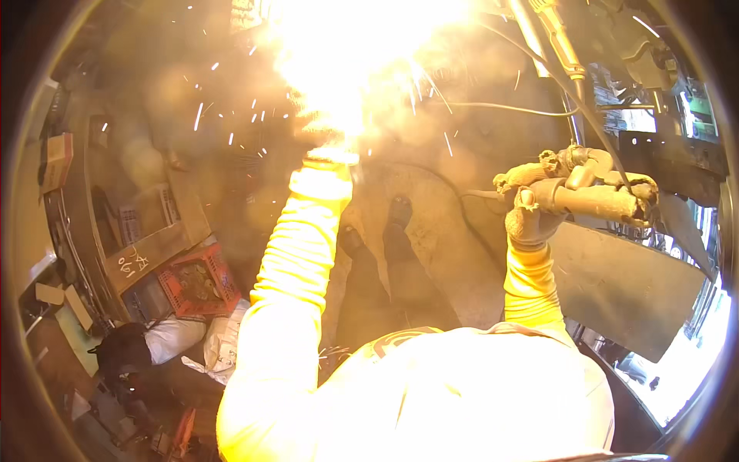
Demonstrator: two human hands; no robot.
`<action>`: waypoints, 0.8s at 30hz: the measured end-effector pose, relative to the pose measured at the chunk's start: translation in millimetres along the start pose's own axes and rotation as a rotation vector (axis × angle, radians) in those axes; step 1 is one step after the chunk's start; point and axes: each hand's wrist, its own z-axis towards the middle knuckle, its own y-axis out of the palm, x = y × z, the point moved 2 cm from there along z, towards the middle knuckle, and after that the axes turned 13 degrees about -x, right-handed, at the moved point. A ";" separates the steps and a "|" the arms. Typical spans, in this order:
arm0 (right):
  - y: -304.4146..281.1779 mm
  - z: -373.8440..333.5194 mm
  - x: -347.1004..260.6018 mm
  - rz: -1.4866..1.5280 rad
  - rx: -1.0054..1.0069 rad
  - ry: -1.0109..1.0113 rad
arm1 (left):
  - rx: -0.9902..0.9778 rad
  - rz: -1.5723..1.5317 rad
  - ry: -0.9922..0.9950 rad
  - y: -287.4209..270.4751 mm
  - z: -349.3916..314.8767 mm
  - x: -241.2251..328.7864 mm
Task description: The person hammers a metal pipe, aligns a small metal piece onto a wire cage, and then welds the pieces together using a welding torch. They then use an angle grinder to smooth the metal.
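Observation:
A blinding white glare [362, 46] fills the top middle, and sparks fly out around it. My left forearm [289, 262], in a bunched pale sleeve, reaches up into this light. The left hand is lost in the glare, so its fingers and anything in them are hidden. On the right, my right hand [531, 219] is closed around a thick brown pipe-like bar [593, 200] with tattered, frayed wrapping at its ends. A fingertip shows at the bar's near end. Just above, a bent joint [593, 165] sits against the bar.
A yellowish torch-like tool [560, 42] and a thin cable [508, 108] hang at upper right. A flat board [627, 285] lies below my right hand. To the left are a red plastic crate [198, 281], white sacks [177, 339] and a wooden shelf [142, 254]. My feet stand on the floor between.

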 end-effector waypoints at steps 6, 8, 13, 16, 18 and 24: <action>-9.9 -8.4 24.4 0.157 -0.021 -0.103 | -0.012 -0.279 -0.073 -1.8 6.0 1.0; -3.2 -6.4 16.6 0.169 0.026 -0.006 | 0.010 -0.596 -0.163 -6.3 10.1 1.9; 4.9 -0.3 6.3 0.259 0.020 0.155 | -0.404 -0.169 -0.136 -15.8 6.4 10.1; 5.1 1.2 16.4 0.304 -0.037 0.064 | -0.607 -0.757 -0.027 -21.3 17.2 -25.8; 3.5 1.7 13.6 0.311 -0.035 0.098 | -0.196 -0.251 -0.050 18.8 7.4 0.0; 4.3 5.5 11.2 0.269 -0.026 0.116 | 0.125 0.144 0.157 8.1 3.1 3.9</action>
